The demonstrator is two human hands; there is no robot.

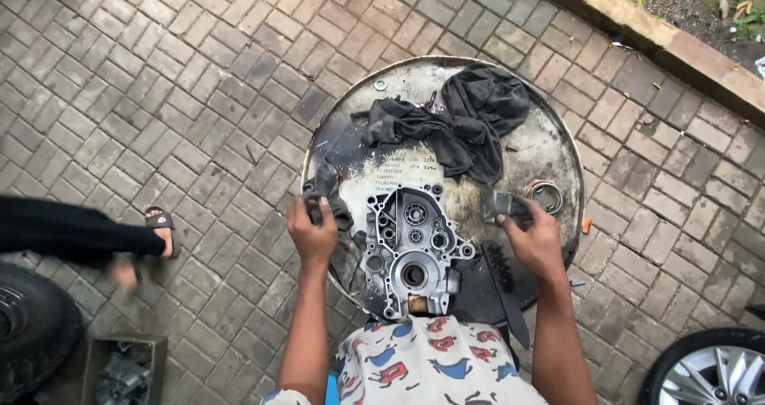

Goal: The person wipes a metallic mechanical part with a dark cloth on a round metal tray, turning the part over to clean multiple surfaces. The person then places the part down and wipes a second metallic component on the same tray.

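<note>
Item: engine cover [410, 250], overhanging drum top [550, 146] at 6 o'clock (may tip). Our left hand [312, 234] fingers clench rag [331, 206]; right hand [532, 238] grips scraper [496, 204], could slip.

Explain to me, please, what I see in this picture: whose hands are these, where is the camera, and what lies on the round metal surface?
The camera sits on a person's head and looks down, so both bare hands are theirs. They work on a steel drum top on brick paving. A grey metal engine cover lies in the middle, a dark rag behind it, a black brush beside it. The left hand grips a dark cloth; the right hand holds a small metal piece. Another person's sleeve shows at the left.
</note>
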